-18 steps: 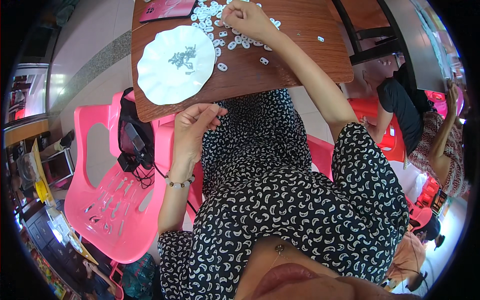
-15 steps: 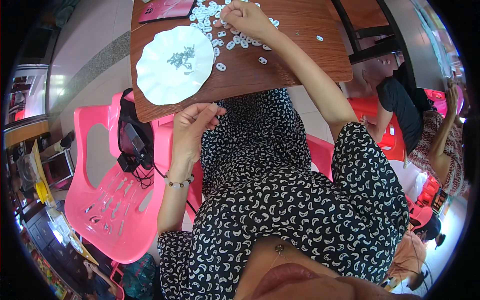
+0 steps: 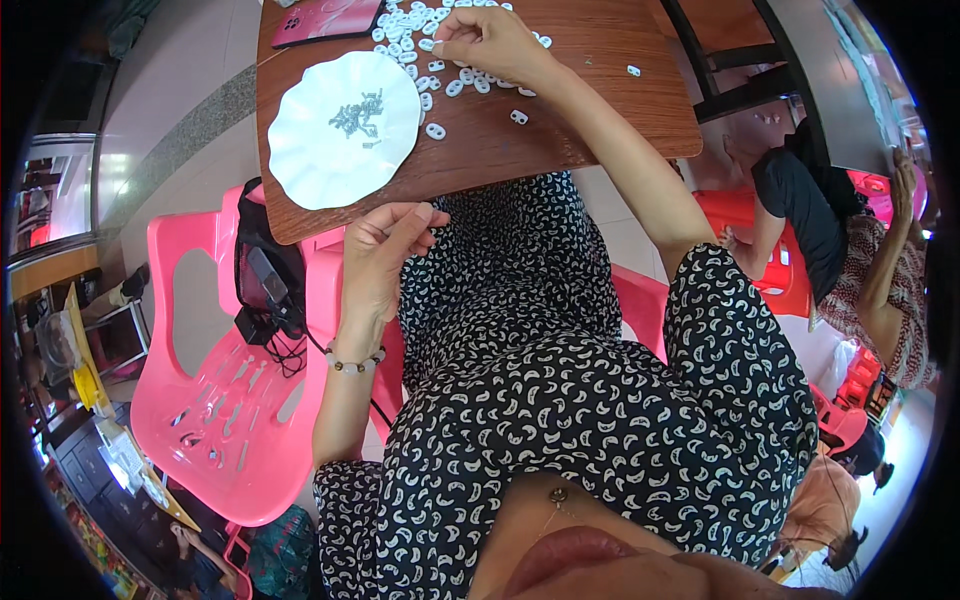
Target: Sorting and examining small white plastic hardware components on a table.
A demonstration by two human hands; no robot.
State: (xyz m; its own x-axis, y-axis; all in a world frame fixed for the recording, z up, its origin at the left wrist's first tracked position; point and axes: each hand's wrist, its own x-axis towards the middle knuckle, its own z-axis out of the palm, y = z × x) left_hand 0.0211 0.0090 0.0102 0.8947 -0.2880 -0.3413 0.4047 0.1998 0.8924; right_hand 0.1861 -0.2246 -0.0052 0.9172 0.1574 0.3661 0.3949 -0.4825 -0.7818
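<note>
Right grip [image 3: 490, 45] pinches a white oval piece [image 3: 427, 45] over the bench [image 3: 600, 110]; left grip [image 3: 378, 262] closed, thumb against fingers, near the bench edge and scalloped plate [image 3: 300, 165].

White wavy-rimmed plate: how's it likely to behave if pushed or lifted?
The plate probably slides rather than rolls, since it lies flat on the table. Its fluted rim suggests a stiff body. Tilting would likely send the small grey pieces sliding, as they seem to lie loose on it.
</note>
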